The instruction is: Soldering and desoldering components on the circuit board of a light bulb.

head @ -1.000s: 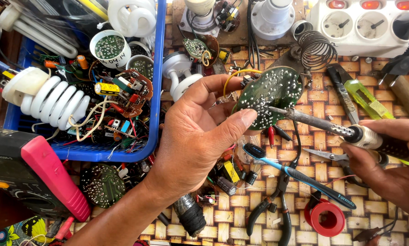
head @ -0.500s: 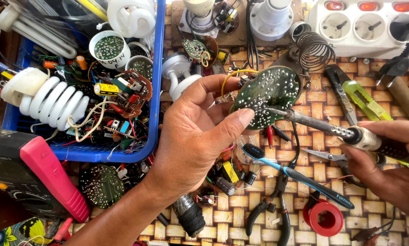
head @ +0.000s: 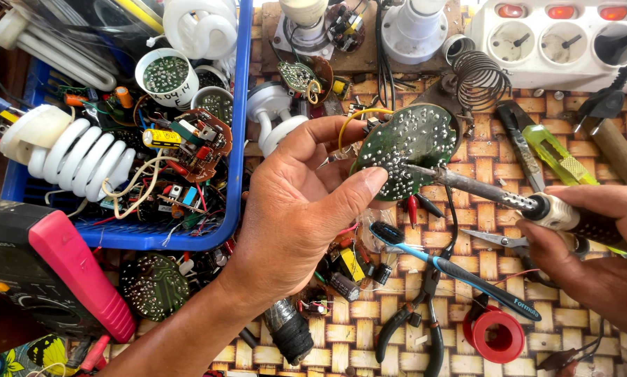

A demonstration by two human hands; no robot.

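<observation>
My left hand (head: 299,209) pinches a round green circuit board (head: 411,146) by its left edge, solder side up, above the woven mat. Yellow wire loops from the board's top left. My right hand (head: 599,258) grips a soldering iron (head: 509,195) by its white and black handle. The iron's metal tip rests on the board's solder joints near the centre. A blue toothbrush (head: 453,269) lies on the mat just below the board.
A blue crate (head: 238,139) at left holds spiral lamp tubes (head: 76,150) and lamp circuit boards. A white power strip (head: 557,35) and coiled iron stand (head: 477,80) sit at the back right. Pliers (head: 418,321), tweezers (head: 502,241), a red solder reel (head: 495,335) and a multimeter (head: 41,265) lie around.
The board and the iron's tip have stayed together with only slight shifts. Both hands keep their grips.
</observation>
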